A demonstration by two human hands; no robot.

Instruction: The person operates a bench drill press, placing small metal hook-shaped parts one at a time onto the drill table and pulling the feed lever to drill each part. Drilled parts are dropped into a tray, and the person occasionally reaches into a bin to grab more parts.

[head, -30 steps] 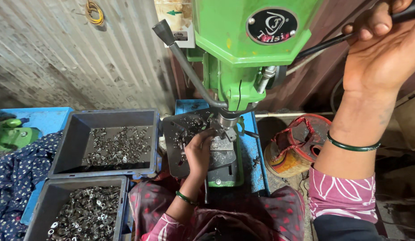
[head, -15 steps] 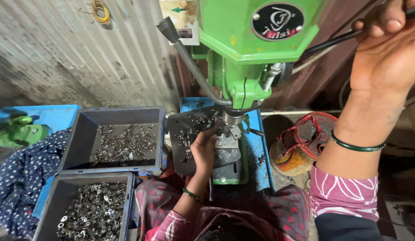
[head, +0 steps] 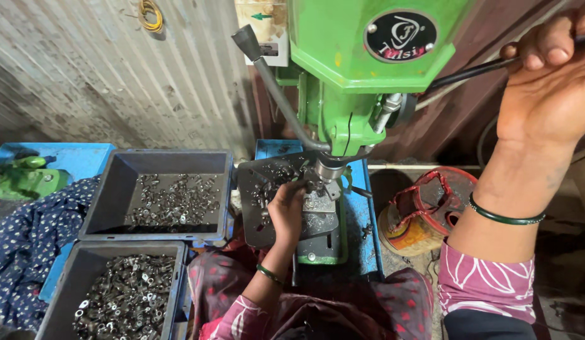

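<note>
The big green drill machine crowds the blue worktop, two grey bins of shiny bits sit left, the right hand grips its black lever, and the left hand pinches a small metal piece under the drill.

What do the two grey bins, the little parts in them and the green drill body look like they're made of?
Grey bins: likely moulded plastic, with matte, smooth, thick walls. Small parts: metal, by their dull silvery glints. Drill body: probably cast metal under glossy green paint. The right hand grips its dark lever; the left hand is at the drill table.
</note>
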